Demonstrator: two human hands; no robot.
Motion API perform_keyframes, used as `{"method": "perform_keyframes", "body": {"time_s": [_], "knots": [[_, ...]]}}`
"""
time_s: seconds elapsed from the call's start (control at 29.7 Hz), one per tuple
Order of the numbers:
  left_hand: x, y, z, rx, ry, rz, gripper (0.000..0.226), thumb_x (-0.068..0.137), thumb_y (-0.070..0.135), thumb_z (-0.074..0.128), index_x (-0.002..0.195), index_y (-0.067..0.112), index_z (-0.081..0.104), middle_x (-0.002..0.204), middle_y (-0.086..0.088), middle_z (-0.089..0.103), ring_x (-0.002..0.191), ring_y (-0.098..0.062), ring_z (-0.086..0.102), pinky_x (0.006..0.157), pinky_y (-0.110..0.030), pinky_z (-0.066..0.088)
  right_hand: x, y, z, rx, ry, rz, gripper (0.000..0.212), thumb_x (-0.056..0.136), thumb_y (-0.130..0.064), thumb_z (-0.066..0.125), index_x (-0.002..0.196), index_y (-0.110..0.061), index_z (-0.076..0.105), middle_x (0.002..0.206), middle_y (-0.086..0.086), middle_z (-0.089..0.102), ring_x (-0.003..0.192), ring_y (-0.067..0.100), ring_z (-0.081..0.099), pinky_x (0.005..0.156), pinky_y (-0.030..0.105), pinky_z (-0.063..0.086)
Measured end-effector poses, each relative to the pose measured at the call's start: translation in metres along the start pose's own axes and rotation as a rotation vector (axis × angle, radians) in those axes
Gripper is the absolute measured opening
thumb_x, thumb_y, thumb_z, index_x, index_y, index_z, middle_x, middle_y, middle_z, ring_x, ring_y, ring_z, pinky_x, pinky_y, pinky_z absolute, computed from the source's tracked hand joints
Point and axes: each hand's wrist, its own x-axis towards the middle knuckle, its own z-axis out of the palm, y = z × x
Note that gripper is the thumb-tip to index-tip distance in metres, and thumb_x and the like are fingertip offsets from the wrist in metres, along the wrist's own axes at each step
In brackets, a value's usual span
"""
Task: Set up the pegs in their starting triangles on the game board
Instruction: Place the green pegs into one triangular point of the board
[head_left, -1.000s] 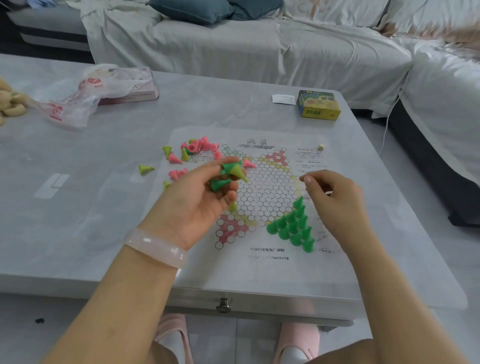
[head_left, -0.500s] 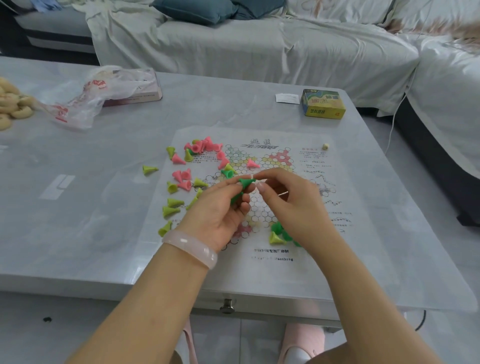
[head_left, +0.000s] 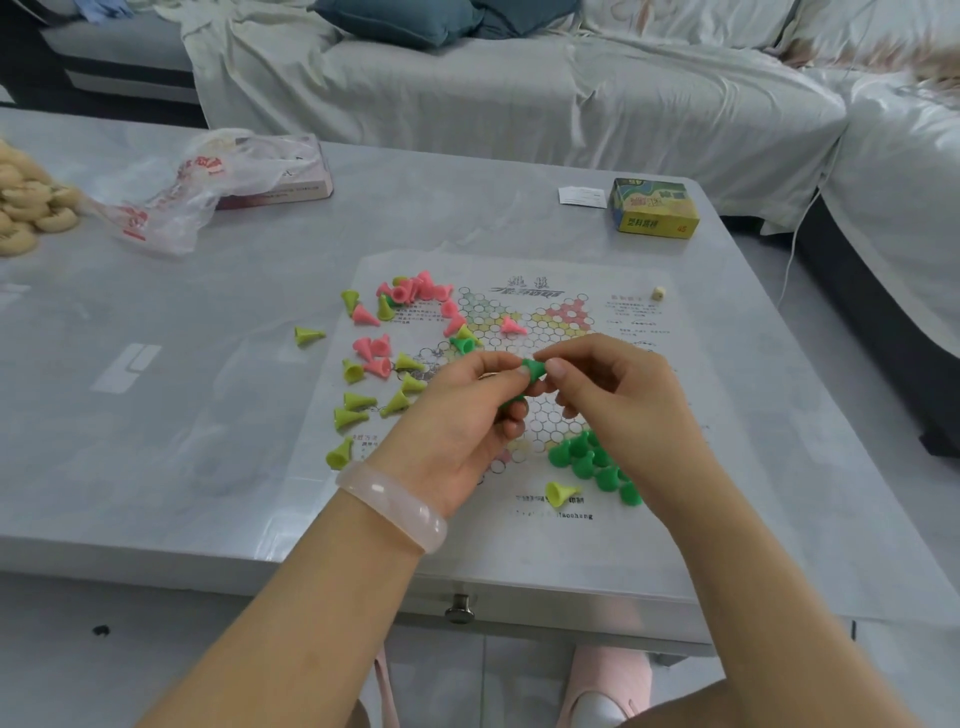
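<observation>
Grey tabletop (head_left: 156, 415) with a sheet-draped sofa (head_left: 519, 104) behind it, and the paper game board (head_left: 701, 467) lies flat on the table, so I'll place everything relative to that board.

Nearest the person, at the board's near corner, dark green pegs (head_left: 587, 460) stand upright, packed into their triangle, with one yellow-green peg (head_left: 560, 492) tipped over right beside them. Just above the board's middle both hands meet over a single green peg (head_left: 534, 370): the right hand (head_left: 623, 405) pinches it with thumb and forefinger while the left hand (head_left: 457, 421) has fingertips on it too. There seems to be more green tucked in the left hand's curled fingers, can't tell how many.

These pegs look like tiny hollow plastic cones with a flared base and narrow tip. I'd guess they weigh almost nothing, are stiff and a bit slick, and tip easily. Best grip is probably a pinch on the narrow end, so the wide base goes down first.

Off the board's left edge loose yellow-green pegs (head_left: 358, 402) lie on their sides, and pink pegs (head_left: 415, 291) are heaped at its far-left corner. Past the far edge sits a small yellow box (head_left: 654, 208).
</observation>
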Motion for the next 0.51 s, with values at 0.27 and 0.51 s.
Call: {"method": "perform_keyframes", "body": {"time_s": [0.27, 0.51], "knots": [[-0.008, -0.009, -0.004, 0.895, -0.041, 0.288, 0.006, 0.088, 0.027, 0.054, 0.093, 0.025, 0.051, 0.060, 0.007, 0.048, 0.055, -0.008, 0.046, 0.051, -0.019, 0.037, 0.003, 0.002, -0.017, 0.183, 0.118, 0.070, 0.013, 0.084, -0.004, 0.059, 0.082, -0.016, 0.064, 0.068, -0.005, 0.064, 0.057, 0.000, 0.054, 0.058, 0.013, 0.046], [-0.016, -0.042, 0.009, 1.608, -0.219, 0.458, 0.036, 0.087, 0.045, 0.050, 0.107, 0.016, 0.045, 0.097, -0.004, 0.059, 0.092, -0.025, 0.054, 0.065, -0.030, 0.034, 0.004, 0.012, -0.033, 0.190, 0.269, 0.113, 0.018, 0.085, -0.004, 0.056, 0.080, -0.020, 0.065, 0.070, -0.006, 0.066, 0.061, 0.001, 0.057, 0.063, 0.013, 0.049]]}}
